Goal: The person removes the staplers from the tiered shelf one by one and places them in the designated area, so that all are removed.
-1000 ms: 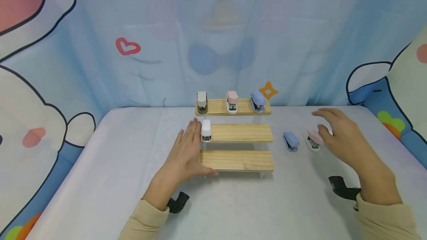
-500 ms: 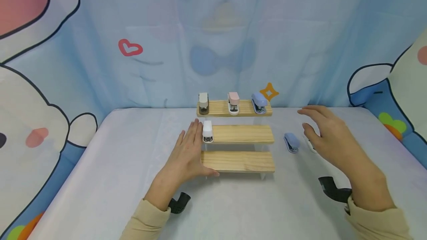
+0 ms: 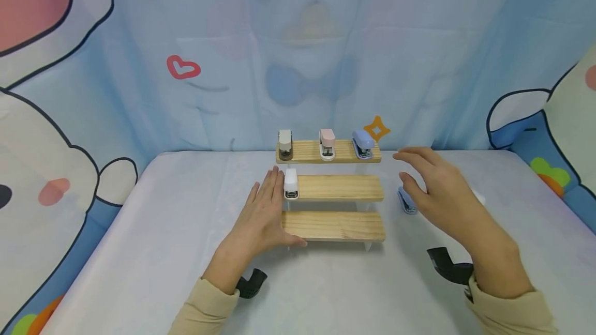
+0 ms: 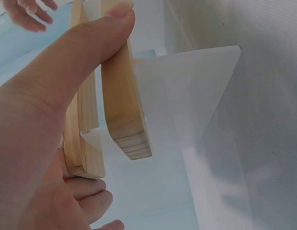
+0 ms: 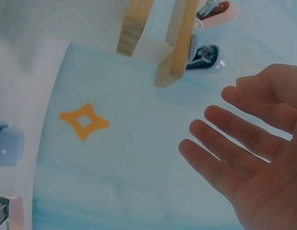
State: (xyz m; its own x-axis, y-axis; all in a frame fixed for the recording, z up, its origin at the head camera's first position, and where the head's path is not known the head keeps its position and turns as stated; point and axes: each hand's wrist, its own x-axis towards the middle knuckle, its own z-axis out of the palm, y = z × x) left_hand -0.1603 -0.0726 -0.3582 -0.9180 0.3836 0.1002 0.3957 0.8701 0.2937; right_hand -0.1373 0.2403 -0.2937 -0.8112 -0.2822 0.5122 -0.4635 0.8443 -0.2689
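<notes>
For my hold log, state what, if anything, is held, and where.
Left hand steadies the rack by its left end, thumb on the bottom shelf; right hand holds nothing.

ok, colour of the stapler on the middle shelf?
White; that stapler shows best in the head view.

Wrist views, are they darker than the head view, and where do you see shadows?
Head: bright, with soft shadows on the table below the right hand; left wrist: darker, greyish, shadows on the table; right wrist: dim too, the right hand darker than the curtain.
</notes>
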